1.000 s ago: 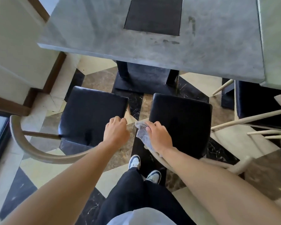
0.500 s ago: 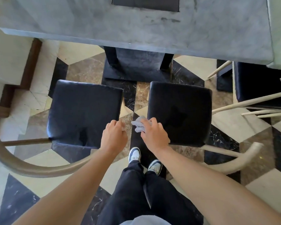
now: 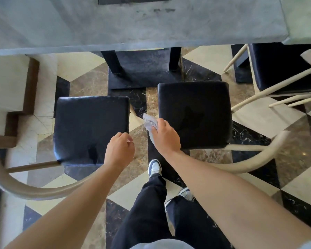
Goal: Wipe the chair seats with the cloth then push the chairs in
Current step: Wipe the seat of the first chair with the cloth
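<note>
Two chairs with black padded seats and cream curved backrests stand side by side in front of a grey table (image 3: 151, 33). My left hand (image 3: 119, 150) is curled at the near right corner of the left chair seat (image 3: 92, 130), over the end of its backrest (image 3: 34, 192). The rail is hidden under my hand and forearm. My right hand (image 3: 166, 137) grips a crumpled grey cloth (image 3: 149, 121) at the near left edge of the right chair seat (image 3: 194, 114). The right chair's backrest (image 3: 258, 159) runs under my right forearm. This seat sits closer to the table than the left one.
The table's black pedestal base (image 3: 142, 72) stands just beyond both seats. A third chair (image 3: 284, 69) with cream spindles is tucked at the right. A cream wall with brown trim (image 3: 11, 90) borders the left. My feet (image 3: 154, 168) stand between the chairs on patterned marble floor.
The right chair has slid forward toward the table with my right hand and the cloth on it. The left chair has stayed back, and my left hand has kept its place.
</note>
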`<state>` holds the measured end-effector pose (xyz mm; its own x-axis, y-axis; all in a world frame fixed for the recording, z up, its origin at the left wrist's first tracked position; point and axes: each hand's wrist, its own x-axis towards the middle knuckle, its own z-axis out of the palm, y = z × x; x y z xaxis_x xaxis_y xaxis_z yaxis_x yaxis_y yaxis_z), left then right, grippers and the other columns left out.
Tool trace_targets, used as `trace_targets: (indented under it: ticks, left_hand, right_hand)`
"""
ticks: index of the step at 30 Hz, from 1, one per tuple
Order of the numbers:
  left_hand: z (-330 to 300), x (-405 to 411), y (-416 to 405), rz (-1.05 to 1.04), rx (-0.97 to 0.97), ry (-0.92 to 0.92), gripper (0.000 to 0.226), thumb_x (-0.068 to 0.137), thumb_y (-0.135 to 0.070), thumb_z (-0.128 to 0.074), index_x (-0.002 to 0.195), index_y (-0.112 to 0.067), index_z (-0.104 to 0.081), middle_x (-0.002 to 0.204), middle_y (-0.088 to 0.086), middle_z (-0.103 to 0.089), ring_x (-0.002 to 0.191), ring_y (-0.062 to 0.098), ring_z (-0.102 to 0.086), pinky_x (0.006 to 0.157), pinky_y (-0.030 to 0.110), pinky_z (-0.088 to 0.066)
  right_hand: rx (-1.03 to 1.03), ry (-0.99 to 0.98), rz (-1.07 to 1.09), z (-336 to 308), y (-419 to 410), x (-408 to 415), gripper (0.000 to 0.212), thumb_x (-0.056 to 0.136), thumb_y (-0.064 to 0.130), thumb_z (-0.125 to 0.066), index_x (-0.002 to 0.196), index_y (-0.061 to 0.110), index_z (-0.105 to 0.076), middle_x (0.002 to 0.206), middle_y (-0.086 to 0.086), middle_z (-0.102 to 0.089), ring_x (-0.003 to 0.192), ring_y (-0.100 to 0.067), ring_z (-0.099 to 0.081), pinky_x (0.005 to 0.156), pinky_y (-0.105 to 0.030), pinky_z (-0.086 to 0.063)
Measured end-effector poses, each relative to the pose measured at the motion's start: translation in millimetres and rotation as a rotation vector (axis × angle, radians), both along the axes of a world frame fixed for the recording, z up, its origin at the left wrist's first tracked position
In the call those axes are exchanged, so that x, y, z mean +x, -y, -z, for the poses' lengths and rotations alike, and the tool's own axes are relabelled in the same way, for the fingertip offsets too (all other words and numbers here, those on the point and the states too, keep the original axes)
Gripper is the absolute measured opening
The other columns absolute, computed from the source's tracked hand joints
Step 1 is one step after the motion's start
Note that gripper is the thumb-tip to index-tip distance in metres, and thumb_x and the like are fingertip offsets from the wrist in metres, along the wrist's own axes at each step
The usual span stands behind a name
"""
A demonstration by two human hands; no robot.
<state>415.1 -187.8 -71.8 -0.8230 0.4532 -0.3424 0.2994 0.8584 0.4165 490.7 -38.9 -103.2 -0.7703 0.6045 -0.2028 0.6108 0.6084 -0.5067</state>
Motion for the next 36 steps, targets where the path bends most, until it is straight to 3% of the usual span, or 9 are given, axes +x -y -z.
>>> trace_targets:
  ticks: [4,7,11,16,23,31,36]
  left_hand:
    - [-7.1,19.6,-2.4,0.005,-0.016,0.021,0.025,0.091,-0.013,-0.044,0.1,-0.015,-0.067,0.104,-0.001,-0.06,0.095,0.019,-0.055,0.079,0.03,-0.046]
    - [-10.3,39.6,-7.7,0.007,-0.014,0.023,0.023,0.091,-0.015,-0.045,0.1,-0.018,-0.066,0.104,-0.002,-0.059,0.096,0.017,-0.056,0.077,0.03,-0.044]
    - [-15.4,67.3,-15.6,0.023,0.0,0.011,0.022,0.092,-0.015,-0.047,0.1,-0.019,-0.067,0.106,-0.002,-0.061,0.097,0.017,-0.058,0.081,0.03,-0.05]
    - [-20.9,95.6,-28.8,0.049,0.0,0.002,0.018,0.093,-0.016,-0.05,0.1,-0.021,-0.066,0.105,-0.004,-0.061,0.096,0.015,-0.058,0.078,0.026,-0.048]
    - [-29.9,143.2,-69.1,0.124,-0.035,0.007,0.025,0.091,-0.014,-0.048,0.111,-0.015,-0.063,0.114,0.002,-0.06,0.107,0.02,-0.053,0.084,0.032,-0.047]
    - [-28.1,204.7,-118.5,0.211,-0.044,-0.043,0.031,0.084,-0.012,-0.052,0.115,-0.013,-0.058,0.117,0.005,-0.053,0.114,0.025,-0.045,0.091,0.039,-0.043]
    - [-23.2,227.0,-149.9,0.286,0.001,-0.071,0.029,0.086,-0.01,-0.052,0.114,-0.013,-0.059,0.118,0.004,-0.051,0.116,0.024,-0.041,0.097,0.036,-0.04]
  right_hand:
    - [0.152,0.013,-0.264,1.7,-2.9,32.2,0.042,0.097,0.038,-0.06,0.134,0.019,-0.055,0.121,-0.004,-0.063,0.092,-0.033,-0.064,0.059,-0.038,-0.048]
    - [0.248,-0.013,-0.305,1.5,-3.6,62.2,0.057,0.091,0.04,-0.068,0.14,0.016,-0.052,0.132,-0.005,-0.063,0.088,-0.03,-0.068,0.062,-0.037,-0.054]
    - [0.333,0.07,-0.349,0.3,-7.6,97.5,0.063,0.097,0.047,-0.056,0.148,0.012,-0.042,0.127,-0.007,-0.064,0.089,-0.027,-0.066,0.071,-0.039,-0.056]
    - [0.432,0.093,-0.363,-11.5,-18.0,137.3,0.06,0.089,0.054,-0.064,0.136,0.017,-0.057,0.106,-0.002,-0.07,0.077,-0.024,-0.066,0.062,-0.037,-0.052]
    - [0.47,-0.001,-0.412,-9.5,-50.1,195.0,0.055,0.088,0.057,-0.062,0.13,0.021,-0.055,0.101,0.002,-0.067,0.079,-0.022,-0.06,0.066,-0.037,-0.045]
    - [0.427,-0.097,-0.401,-4.7,-109.5,270.5,0.046,0.091,0.053,-0.053,0.128,0.025,-0.055,0.112,0.005,-0.066,0.099,-0.025,-0.059,0.088,-0.042,-0.044]
    - [0.431,-0.166,-0.26,1.3,-151.7,307.1,0.032,0.102,0.048,-0.047,0.111,0.022,-0.063,0.108,0.001,-0.065,0.109,-0.029,-0.056,0.112,-0.049,-0.033]
